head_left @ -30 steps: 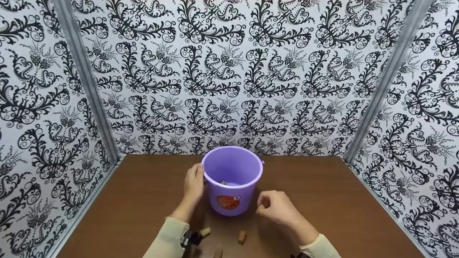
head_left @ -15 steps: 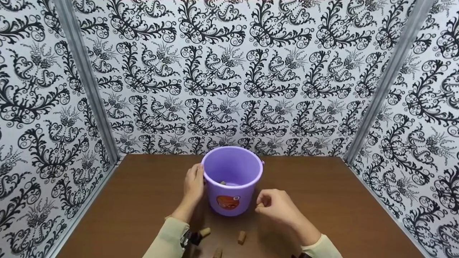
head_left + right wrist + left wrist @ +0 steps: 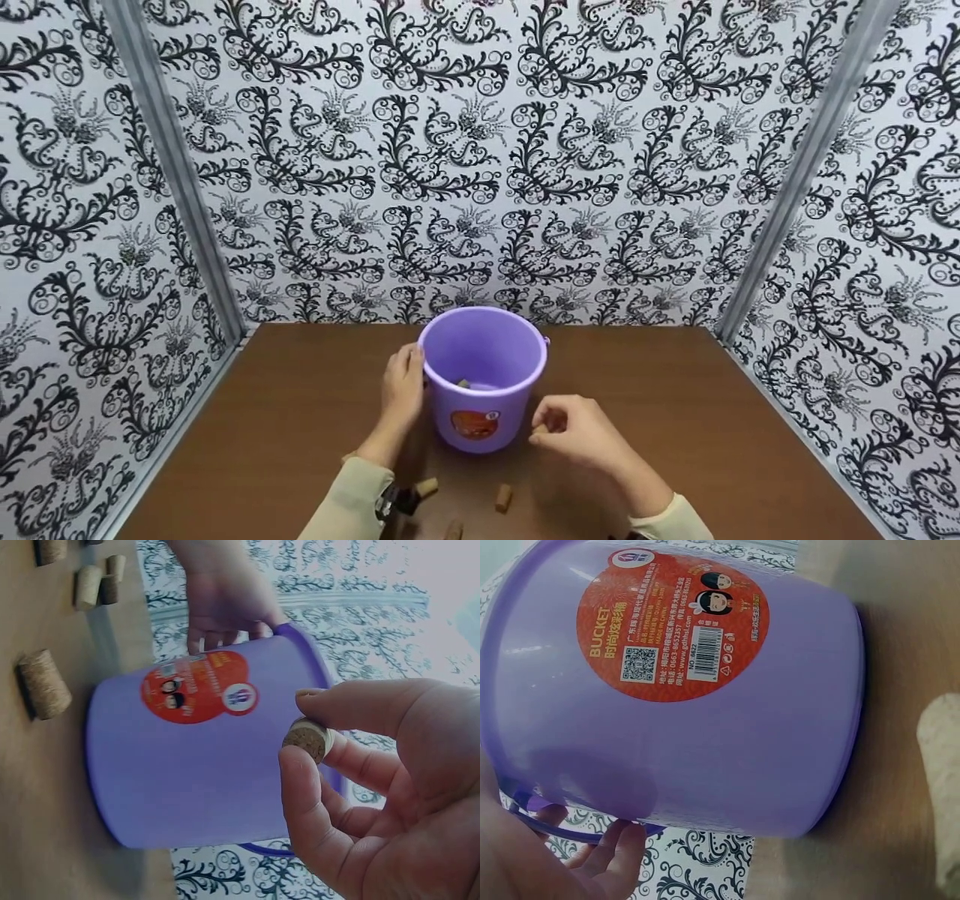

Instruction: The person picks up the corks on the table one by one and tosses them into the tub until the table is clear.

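Right wrist cam, grip: right hand (image 3: 420, 802) has a small cork (image 3: 306, 739) pinched between thumb and fingertip, gap only cork-wide.
Cork's long axis: round end faces mostly at the lens, so it's foreshortened; can't call the exact tilt tbh.
Cork vs bucket: it's outside the purple bucket (image 3: 195, 787), showing against the wall towards the rim. Can't tell if they touch.
Nearer hand: the right, easily. Left hand (image 3: 225, 604) is over on the bucket's far side.
Head cam, layout: bucket stands upright on the brown table (image 3: 637, 390). Pinching hand is just right of the bucket, so the mouth lies to the grip's left and slightly beyond.
Inside bucket: one inner cork (image 3: 463, 384) visible near the bottom.
In front of bucket: a loose cork (image 3: 503, 498), plus a front-left cork (image 3: 427, 487) and a cut-off cork (image 3: 454, 531).
Left wrist cam, hold: left fingers curl at the bucket's side by its handle (image 3: 562, 834), no cork visible in them.
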`<action>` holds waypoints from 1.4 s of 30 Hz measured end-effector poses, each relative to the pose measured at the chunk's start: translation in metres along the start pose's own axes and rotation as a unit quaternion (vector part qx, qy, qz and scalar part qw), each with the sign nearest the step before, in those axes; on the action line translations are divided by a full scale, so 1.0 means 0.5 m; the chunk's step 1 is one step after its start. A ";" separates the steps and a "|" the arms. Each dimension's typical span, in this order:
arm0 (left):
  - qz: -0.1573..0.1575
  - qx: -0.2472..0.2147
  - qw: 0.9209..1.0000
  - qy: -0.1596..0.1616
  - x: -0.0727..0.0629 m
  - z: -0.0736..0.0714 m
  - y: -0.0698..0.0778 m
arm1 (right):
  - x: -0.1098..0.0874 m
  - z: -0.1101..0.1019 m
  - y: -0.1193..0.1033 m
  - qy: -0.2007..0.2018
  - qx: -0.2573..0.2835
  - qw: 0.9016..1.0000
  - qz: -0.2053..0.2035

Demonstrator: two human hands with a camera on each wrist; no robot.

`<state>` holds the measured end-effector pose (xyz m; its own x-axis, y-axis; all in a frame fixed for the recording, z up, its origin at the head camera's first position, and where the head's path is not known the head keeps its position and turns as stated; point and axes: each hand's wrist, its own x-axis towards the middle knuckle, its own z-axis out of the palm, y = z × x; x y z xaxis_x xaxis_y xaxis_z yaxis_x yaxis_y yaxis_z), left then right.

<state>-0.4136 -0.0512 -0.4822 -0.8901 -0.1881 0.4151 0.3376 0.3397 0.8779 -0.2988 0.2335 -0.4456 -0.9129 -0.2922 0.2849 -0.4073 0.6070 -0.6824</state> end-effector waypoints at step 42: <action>0.016 -0.010 1.000 0.019 0.005 0.013 -0.008 | 0.101 -0.051 -0.060 0.031 0.211 0.977 0.030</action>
<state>-0.4194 -0.0468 -0.4863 -0.8666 -0.2114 0.4519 0.3725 0.3284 0.8680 -0.3333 0.2193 -0.3937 -0.9396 -0.2132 0.2677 -0.3186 0.2594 -0.9117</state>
